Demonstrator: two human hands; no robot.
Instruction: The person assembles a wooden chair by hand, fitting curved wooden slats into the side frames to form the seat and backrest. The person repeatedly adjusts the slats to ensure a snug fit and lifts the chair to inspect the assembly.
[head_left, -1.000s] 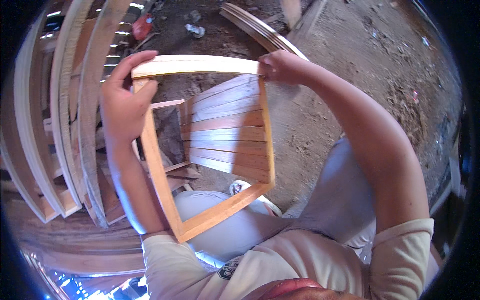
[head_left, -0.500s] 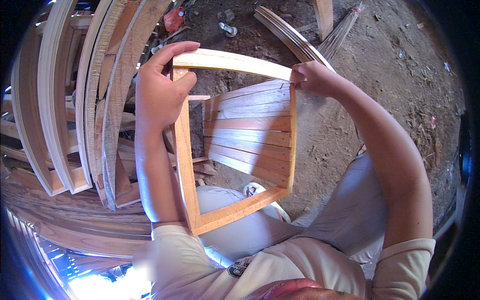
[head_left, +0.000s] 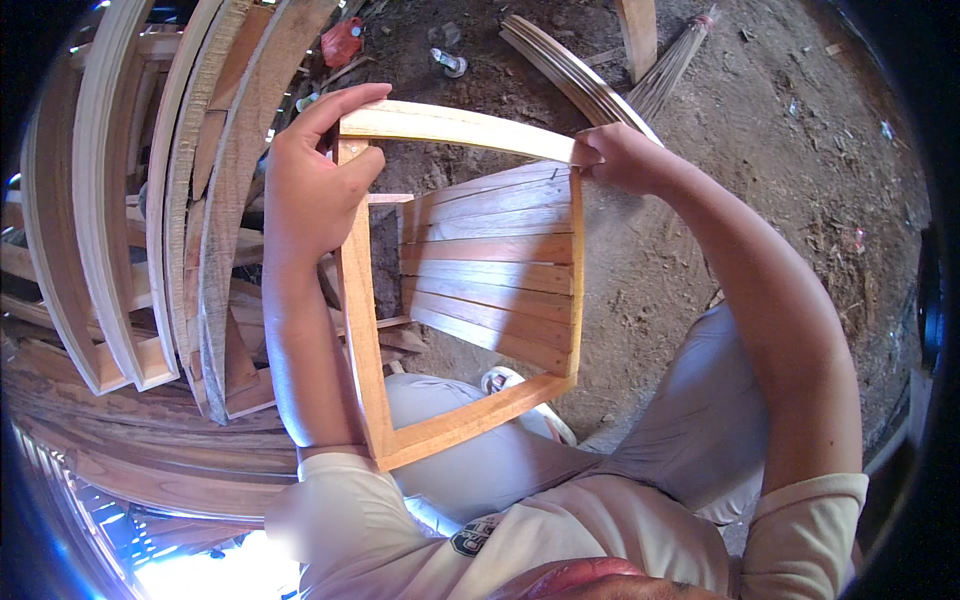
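A rectangular wooden frame (head_left: pixel 366 330) stands over my lap, with a panel of several wooden slats (head_left: pixel 490 265) along its far side. Across its top lies a pale wooden strip (head_left: pixel 455 124). My left hand (head_left: pixel 318 185) wraps the frame's upper left corner, fingers over the strip's end and thumb on the inner side. At the upper right corner, my right hand (head_left: pixel 622 160) is closed round the other end of the strip. A small nail (head_left: pixel 554 175) pokes from the slats near that corner.
Several curved wooden frames (head_left: pixel 118 220) lean together at the left, over stacked boards (head_left: pixel 150 440). On the dirt floor ahead lie a bundle of thin sticks (head_left: pixel 675 68), a curved stack of strips (head_left: pixel 575 75), a small bottle (head_left: pixel 449 63) and a red plastic piece (head_left: pixel 342 42).
The whole scene has shifted very slightly to the left in view. Both hands keep the same hold on the frame and strip.
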